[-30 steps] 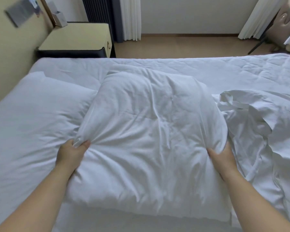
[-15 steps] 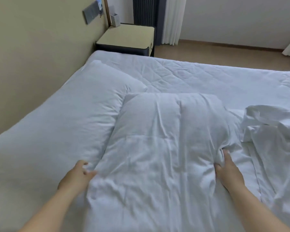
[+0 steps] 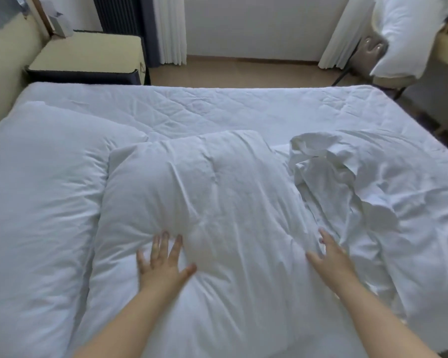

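Both hands are flat on the middle pillow [image 3: 212, 215] here, nothing gripped. The left hand [image 3: 163, 264] has its fingers spread wide and straight, palm down on the near left part of it. The right hand [image 3: 330, 257] lies along the pillow's right edge, fingers straight and pointing away, right where the pillow meets a crumpled sheet [image 3: 347, 192]. The two hands are well apart, one at each side of the pillow.

That pillow lies on the bed [image 3: 243, 109], overlapping a second pillow [image 3: 36, 189] on its left. The crumpled sheet is bunched up just to its right.

Further out there's a nightstand [image 3: 88, 55] by the wall past the far left corner of the bed, white curtains [image 3: 170, 29] beyond it, and a chair [image 3: 373, 50] on the far right with another pillow [image 3: 404, 34] propped on it.
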The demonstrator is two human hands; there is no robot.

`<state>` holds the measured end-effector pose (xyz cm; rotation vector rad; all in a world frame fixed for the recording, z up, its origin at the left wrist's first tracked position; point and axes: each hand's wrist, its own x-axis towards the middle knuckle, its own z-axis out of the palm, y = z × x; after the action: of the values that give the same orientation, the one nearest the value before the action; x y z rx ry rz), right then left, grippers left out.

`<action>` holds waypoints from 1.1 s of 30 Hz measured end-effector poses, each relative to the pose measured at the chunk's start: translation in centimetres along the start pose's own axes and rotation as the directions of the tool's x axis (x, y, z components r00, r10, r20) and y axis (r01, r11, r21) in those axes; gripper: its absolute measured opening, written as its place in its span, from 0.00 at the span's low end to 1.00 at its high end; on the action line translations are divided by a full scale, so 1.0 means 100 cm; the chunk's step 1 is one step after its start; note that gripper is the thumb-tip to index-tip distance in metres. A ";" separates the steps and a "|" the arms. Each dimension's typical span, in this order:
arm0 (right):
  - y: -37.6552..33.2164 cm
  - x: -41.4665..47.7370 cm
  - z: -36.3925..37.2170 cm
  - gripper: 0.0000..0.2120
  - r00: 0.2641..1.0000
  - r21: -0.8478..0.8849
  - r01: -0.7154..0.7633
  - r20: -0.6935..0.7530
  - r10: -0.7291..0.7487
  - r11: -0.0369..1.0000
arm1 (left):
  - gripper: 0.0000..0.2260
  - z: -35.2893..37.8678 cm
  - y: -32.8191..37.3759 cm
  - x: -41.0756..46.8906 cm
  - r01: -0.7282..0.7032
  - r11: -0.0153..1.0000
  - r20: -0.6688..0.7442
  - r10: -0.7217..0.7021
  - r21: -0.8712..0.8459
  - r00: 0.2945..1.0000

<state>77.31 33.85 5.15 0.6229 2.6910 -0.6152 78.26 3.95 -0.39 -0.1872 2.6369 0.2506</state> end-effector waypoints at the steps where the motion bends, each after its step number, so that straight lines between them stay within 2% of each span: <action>1: 0.010 -0.006 -0.006 0.30 0.999 -0.053 -0.011 -0.047 0.009 0.999 | 0.37 -0.001 0.003 0.003 0.022 0.999 -0.003 -0.022 0.033 1.000; 3: 0.036 -0.013 -0.019 0.29 0.987 -0.115 -0.058 -0.153 0.040 0.992 | 0.32 0.001 0.014 0.007 0.051 0.997 -0.032 -0.049 0.061 0.998; 5: 0.066 -0.016 -0.032 0.30 0.971 -0.127 -0.155 -0.204 0.127 0.980 | 0.29 0.005 0.038 0.003 0.058 0.995 -0.127 -0.068 -0.083 0.990; 6: 0.083 -0.016 -0.038 0.31 0.962 -0.128 -0.192 -0.220 0.161 0.973 | 0.30 0.009 0.054 -0.001 -0.002 0.982 -0.208 -0.038 -0.187 0.977; 7: 0.098 -0.012 -0.044 0.32 0.955 -0.129 -0.220 -0.233 0.186 0.967 | 0.31 0.017 0.070 -0.003 -0.124 0.963 -0.283 0.053 -0.241 0.958; 10: 0.141 0.014 -0.059 0.34 0.950 -0.142 -0.214 -0.258 0.173 0.966 | 0.30 0.027 0.136 -0.015 -0.458 0.869 -0.379 0.367 -0.186 0.850; 12: 0.166 0.045 -0.069 0.35 0.970 -0.142 -0.159 -0.207 0.128 0.977 | 0.27 0.029 0.194 -0.022 -0.597 0.786 -0.407 0.499 -0.160 0.765; 13: 0.176 0.060 -0.073 0.35 0.983 -0.157 -0.120 -0.158 0.095 0.980 | 0.30 0.030 0.226 -0.023 -0.608 0.774 -0.377 0.517 -0.178 0.769; 15: 0.199 0.087 -0.080 0.34 0.999 -0.236 -0.017 -0.038 0.009 0.972 | 0.39 0.041 0.286 -0.021 -0.502 0.833 -0.381 0.397 -0.232 0.835; 18: 0.232 0.101 -0.086 0.36 0.980 -0.275 0.168 0.151 -0.130 0.947 | 0.28 0.060 0.350 -0.006 -0.213 0.911 -0.097 0.190 -0.353 0.977; 20: 0.249 0.104 -0.092 0.45 0.957 -0.250 0.258 0.202 -0.210 0.933 | 0.30 0.067 0.375 -0.001 -0.089 0.856 0.007 0.107 -0.510 0.994; 21: 0.255 0.107 -0.096 0.50 0.947 -0.245 0.286 0.219 -0.234 0.926 | 0.32 0.068 0.381 0.001 -0.049 0.836 0.039 0.084 -0.547 0.996; 22: 0.261 0.111 -0.097 0.49 0.940 -0.239 0.308 0.227 -0.256 0.921 | 0.33 0.070 0.382 0.004 -0.022 0.844 0.058 0.063 -0.536 0.996; 25: 0.264 0.119 -0.097 0.38 0.911 -0.213 0.364 0.282 -0.300 0.906 | 0.39 0.083 0.372 0.009 -0.091 0.947 0.078 0.121 -0.308 0.990; 27: 0.269 0.126 -0.094 0.46 0.907 -0.167 0.387 0.248 -0.342 0.907 | 0.42 0.094 0.366 0.005 -0.161 0.979 0.130 0.177 -0.129 0.976; 28: 0.272 0.125 -0.093 0.49 0.924 -0.102 0.357 0.183 -0.335 0.928 | 0.42 0.096 0.366 0.003 -0.174 0.980 0.132 0.185 -0.094 0.974; 29: 0.276 0.123 -0.091 0.47 0.948 -0.018 0.305 0.099 -0.302 0.952 | 0.41 0.098 0.365 0.001 -0.182 0.980 0.102 0.189 -0.077 0.977; 30: 0.280 0.118 -0.091 0.42 0.965 0.064 0.260 0.028 -0.263 0.963 | 0.40 0.099 0.363 -0.001 -0.205 0.976 0.034 0.207 -0.071 0.978; 31: 0.284 0.113 -0.090 0.37 0.975 0.124 0.221 -0.013 -0.221 0.967 | 0.40 0.102 0.360 -0.003 -0.264 0.962 -0.098 0.257 -0.068 0.961; 32: 0.289 0.108 -0.088 0.35 0.973 0.135 0.228 -0.049 -0.224 0.964 | 0.38 0.107 0.355 -0.004 -0.335 0.941 -0.240 0.318 -0.036 0.917; 33: 0.293 0.102 -0.084 0.37 0.956 0.093 0.285 -0.098 -0.276 0.954 | 0.34 0.114 0.350 -0.007 -0.412 0.911 -0.326 0.384 -0.018 0.864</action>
<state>80.84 65.13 -1.43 0.2956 2.8662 -0.8264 77.92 40.45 -4.92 0.3268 2.9667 0.5130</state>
